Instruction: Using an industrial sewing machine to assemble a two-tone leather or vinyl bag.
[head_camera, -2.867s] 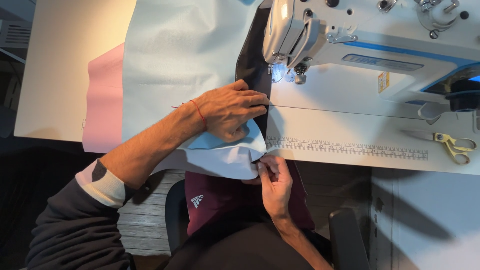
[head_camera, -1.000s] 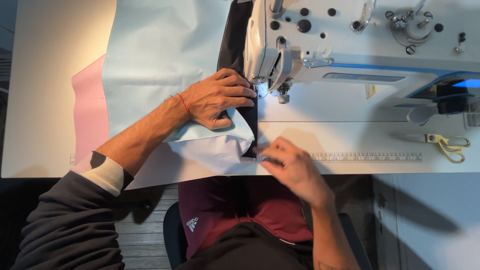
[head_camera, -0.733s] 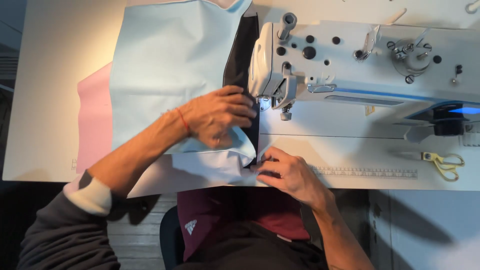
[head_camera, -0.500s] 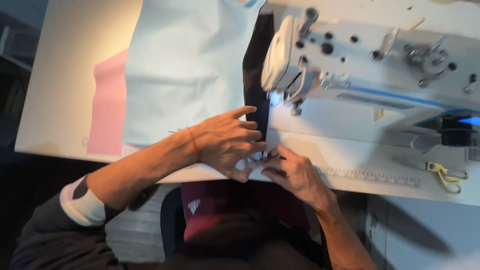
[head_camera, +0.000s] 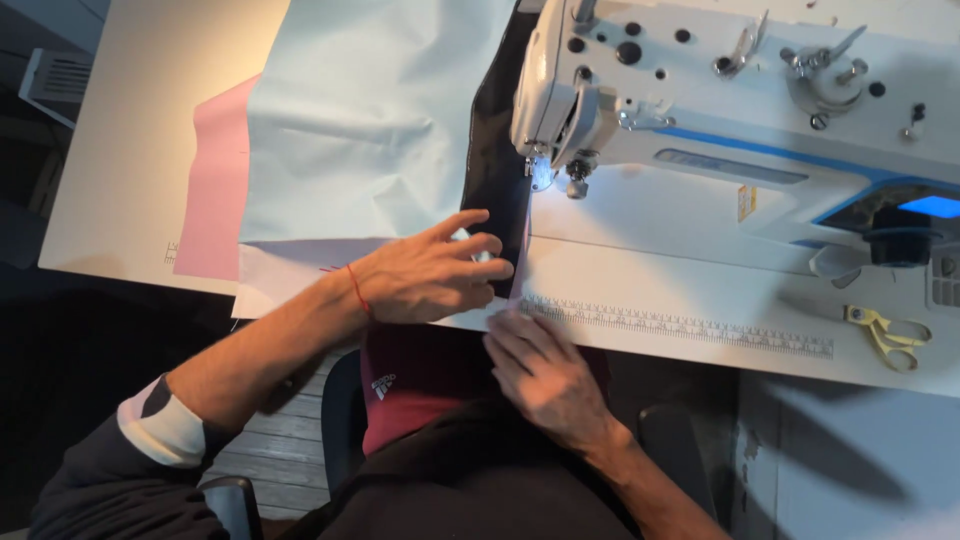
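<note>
Pressing flat, the open left hand (head_camera: 435, 280) holds pale blue fabric (head_camera: 370, 120) before the sewing machine (head_camera: 720, 90); the right hand (head_camera: 545, 375), seemingly open, touches its near edge.

The sewing machine (head_camera: 740, 90) runs off the top and right edges; its needle is too small to tell

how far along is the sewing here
Done: pale blue fabric and dark strip lie on the table by the sewing machine. In hand: left hand flattens the near end, right hand at the table edge. Left: the near end isn't under the needle.
</note>
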